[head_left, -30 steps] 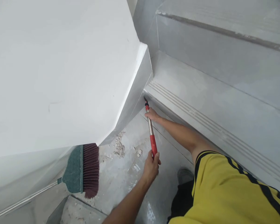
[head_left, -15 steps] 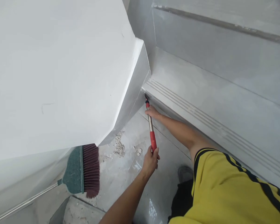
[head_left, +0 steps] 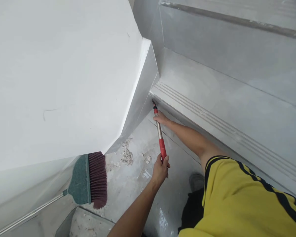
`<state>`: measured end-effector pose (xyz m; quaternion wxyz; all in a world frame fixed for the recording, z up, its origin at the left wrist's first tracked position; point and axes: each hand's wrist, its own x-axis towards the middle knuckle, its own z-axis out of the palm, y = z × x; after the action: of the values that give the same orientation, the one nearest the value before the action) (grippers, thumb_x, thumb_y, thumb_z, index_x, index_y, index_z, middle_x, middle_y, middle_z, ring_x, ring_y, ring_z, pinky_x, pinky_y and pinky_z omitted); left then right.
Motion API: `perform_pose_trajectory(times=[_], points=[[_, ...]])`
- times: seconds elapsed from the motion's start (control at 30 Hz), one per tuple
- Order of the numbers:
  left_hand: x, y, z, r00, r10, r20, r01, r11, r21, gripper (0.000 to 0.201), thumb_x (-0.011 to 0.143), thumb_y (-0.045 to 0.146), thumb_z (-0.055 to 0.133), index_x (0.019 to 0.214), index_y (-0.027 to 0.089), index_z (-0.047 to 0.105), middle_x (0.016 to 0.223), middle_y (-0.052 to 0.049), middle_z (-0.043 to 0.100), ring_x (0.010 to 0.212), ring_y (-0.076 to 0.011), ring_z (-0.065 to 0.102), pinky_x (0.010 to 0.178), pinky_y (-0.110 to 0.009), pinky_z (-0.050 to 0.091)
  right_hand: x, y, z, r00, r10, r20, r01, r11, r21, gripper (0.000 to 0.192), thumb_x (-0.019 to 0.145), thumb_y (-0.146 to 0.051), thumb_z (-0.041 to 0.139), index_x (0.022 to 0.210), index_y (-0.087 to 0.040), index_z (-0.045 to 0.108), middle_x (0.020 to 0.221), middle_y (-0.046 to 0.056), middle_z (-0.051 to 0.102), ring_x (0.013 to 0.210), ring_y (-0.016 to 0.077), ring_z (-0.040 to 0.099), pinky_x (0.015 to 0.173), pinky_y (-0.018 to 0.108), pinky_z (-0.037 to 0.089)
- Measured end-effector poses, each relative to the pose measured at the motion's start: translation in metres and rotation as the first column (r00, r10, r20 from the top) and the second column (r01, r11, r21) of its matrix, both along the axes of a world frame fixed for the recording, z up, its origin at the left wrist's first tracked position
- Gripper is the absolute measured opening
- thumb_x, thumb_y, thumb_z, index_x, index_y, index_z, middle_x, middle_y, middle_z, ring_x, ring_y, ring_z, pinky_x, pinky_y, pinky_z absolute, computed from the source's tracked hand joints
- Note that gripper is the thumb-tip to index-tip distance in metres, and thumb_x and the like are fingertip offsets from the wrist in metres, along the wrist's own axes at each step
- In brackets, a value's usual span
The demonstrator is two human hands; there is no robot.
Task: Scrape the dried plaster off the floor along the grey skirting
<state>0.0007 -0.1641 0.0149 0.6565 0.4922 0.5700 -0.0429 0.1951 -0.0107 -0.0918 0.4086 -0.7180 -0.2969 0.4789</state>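
A red-handled scraper [head_left: 160, 131] with a bare metal shaft slants up toward the inner corner between the tiled skirting [head_left: 138, 110] and the step's riser [head_left: 169, 107]. Its small dark tip sits in that corner, too small to make out fully. My left hand [head_left: 160, 169] is closed round the lower end of the red grip. Higher up, my right hand [head_left: 161, 118] wraps the shaft near the head, just under the red collar. Crumbs of rubble [head_left: 127, 153] lie on the tiled floor [head_left: 135, 197], left of the scraper.
A broom [head_left: 81, 181] with a green head and dark red bristles lies at the lower left. The white wall [head_left: 59, 72] fills the upper left. Grey tiled steps [head_left: 212, 85] with grooved edges rise on the right. A shoe [head_left: 196, 182] shows beside the yellow shirt [head_left: 236, 197].
The view has shifted slightly, so the broom and rubble appear a little further right. Both hands keep their hold on the scraper, and its tip stays in the corner.
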Motion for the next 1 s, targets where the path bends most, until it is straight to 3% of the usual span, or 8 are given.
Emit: perform_pose_trajectory(times=[0.3,0.6,1.0], points=[[-0.003,-0.004,-0.011,1.000,-0.014,-0.001,0.014,1.000,-0.003,0.039,0.081,0.055,0.044,0.096,0.019,0.040,0.062,0.006,0.048,0.035,-0.0042,0.035,0.032,-0.016,0.032,-0.001,-0.002,-0.003,0.999,0.032,0.012,-0.032,0.999,-0.014,0.030,0.055,-0.019,0.058,0.073,-0.021,0.034,0.065,-0.004,0.042,0.060,0.0129,0.042,0.052,0.025,0.030],[-0.005,-0.005,-0.007,1.000,0.017,-0.001,-0.017,1.000,-0.014,0.037,0.082,0.052,0.044,0.099,0.019,0.040,0.061,0.006,0.046,0.035,-0.0045,0.034,0.032,-0.017,0.034,-0.003,-0.001,-0.006,0.997,0.072,0.035,-0.072,0.997,0.001,0.029,0.056,-0.021,0.057,0.073,-0.021,0.034,0.065,-0.004,0.042,0.060,0.0127,0.041,0.052,0.024,0.029],[-0.008,-0.001,-0.012,1.000,0.014,0.008,-0.014,1.000,-0.001,0.038,0.081,0.052,0.046,0.099,0.019,0.041,0.061,0.006,0.047,0.037,-0.0045,0.035,0.032,-0.016,0.035,-0.004,-0.001,-0.011,0.998,0.032,0.058,-0.032,0.999,-0.005,0.029,0.057,-0.024,0.055,0.077,-0.021,0.033,0.068,-0.003,0.043,0.062,0.0130,0.044,0.053,0.024,0.030]])
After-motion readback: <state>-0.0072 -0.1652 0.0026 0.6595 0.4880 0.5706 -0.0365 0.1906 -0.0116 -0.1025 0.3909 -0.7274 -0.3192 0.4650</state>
